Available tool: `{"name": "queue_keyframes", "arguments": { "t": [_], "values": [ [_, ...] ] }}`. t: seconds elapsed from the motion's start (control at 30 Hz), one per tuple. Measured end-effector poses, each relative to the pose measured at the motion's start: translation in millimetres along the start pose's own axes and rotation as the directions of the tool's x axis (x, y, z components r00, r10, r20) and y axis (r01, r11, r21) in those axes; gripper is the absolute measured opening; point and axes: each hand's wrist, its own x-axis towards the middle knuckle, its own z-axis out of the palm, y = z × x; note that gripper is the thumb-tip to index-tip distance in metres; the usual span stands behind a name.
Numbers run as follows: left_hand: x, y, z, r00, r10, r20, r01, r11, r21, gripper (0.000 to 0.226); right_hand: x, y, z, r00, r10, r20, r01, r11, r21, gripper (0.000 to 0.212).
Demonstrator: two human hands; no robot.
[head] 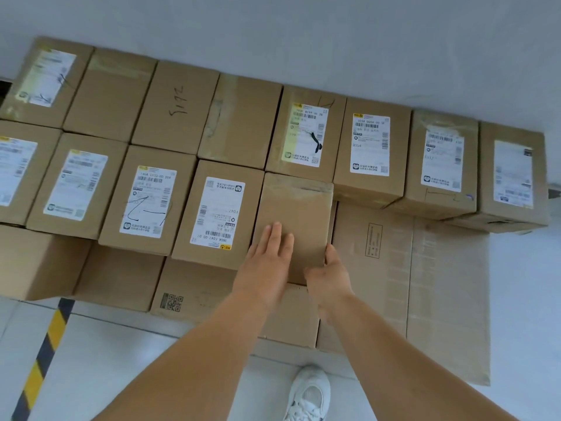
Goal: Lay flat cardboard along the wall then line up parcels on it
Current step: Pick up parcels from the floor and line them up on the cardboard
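On the flat cardboard (pixel 379 268), plain parcel (pixel 299 214) under left hand (pixel 267 259) straight fingers, right hand (pixel 329 275) fingers curled round its edge

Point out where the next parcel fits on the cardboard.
Bare flat cardboard lies right of the plain parcel under both hands, in front of the labelled parcels by the wall. Left of the upside-down-label parcel, both rows are packed tight.

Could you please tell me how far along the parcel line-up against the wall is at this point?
Done: flat cardboard lies along the wall, a back row of parcels stands on it, and a second row is partly built. In hand: the left hand rests flat on a plain parcel while the right hand grips its near right corner, beside the labelled parcel. Left: bare cardboard to the right awaits more parcels.
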Motion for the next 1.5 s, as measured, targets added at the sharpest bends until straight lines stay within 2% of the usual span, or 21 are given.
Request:
{"name": "queue_keyframes", "arguments": {
  "t": [0.17, 0.27, 0.37, 0.5, 0.63, 0.87, 1.03, 1.13, 1.3, 1.5],
  "values": [
    [11.3, -6.6, -5.7, 0.999, 0.039, 0.010, -0.039, 0.998, 0.043, 0.083, -0.1, -1.0, -1.5, 1.000, -0.001, 0.015, 0.001, 1.000, 0.018, 0.068],
    [12.4, -6.7, -7.8, 0.999, 0.009, 0.047, -0.011, 0.999, 0.041, 0.085, -10.4, -6.8, -7.8, 0.998, -0.035, 0.043, 0.035, 0.999, -0.003, 0.061],
    [5.5, 1.8, -15.8, 0.997, -0.067, 0.047, 0.073, 0.987, -0.141, 0.088, -28.1, -10.3, -19.7, 0.996, -0.084, 0.003, 0.084, 0.996, -0.020, 0.068],
    [-28.4, 23.7, -34.5, 0.986, -0.147, -0.081, 0.091, 0.872, -0.480, 0.080, -62.9, -11.4, -35.3, 0.986, -0.134, -0.095, 0.137, 0.990, 0.019, 0.071],
    [-72.7, 45.6, -58.4, 0.979, -0.123, -0.160, 0.017, 0.840, -0.543, 0.071, -110.1, -18.2, -51.8, 0.958, -0.173, -0.229, 0.192, 0.979, 0.063, 0.067],
    [-139.2, 86.3, -116.9, 0.979, 0.032, -0.203, -0.142, 0.821, -0.554, 0.064, -204.1, -20.0, -99.1, 0.881, -0.152, -0.447, 0.249, 0.954, 0.165, 0.065],
    [-188.5, 122.2, -155.2, 0.958, 0.197, -0.211, -0.281, 0.797, -0.535, 0.065, -285.2, -10.9, -124.6, 0.820, -0.024, -0.572, 0.236, 0.924, 0.300, 0.068],
    [-218.9, 147.5, -166.6, 0.936, 0.290, -0.198, -0.351, 0.781, -0.517, 0.064, -329.1, 3.8, -138.6, 0.771, -0.012, -0.636, 0.264, 0.916, 0.302, 0.065],
    [-268.6, 206.5, -156.5, 0.882, 0.442, -0.167, -0.466, 0.755, -0.461, 0.065, -388.5, 51.4, -165.7, 0.699, 0.108, -0.707, 0.299, 0.854, 0.427, 0.067],
    [-316.2, 291.4, -100.6, 0.808, 0.588, -0.034, -0.546, 0.725, -0.420, 0.072, -427.8, 136.5, -209.7, 0.624, 0.279, -0.730, 0.311, 0.768, 0.559, 0.072]
  ]
}}
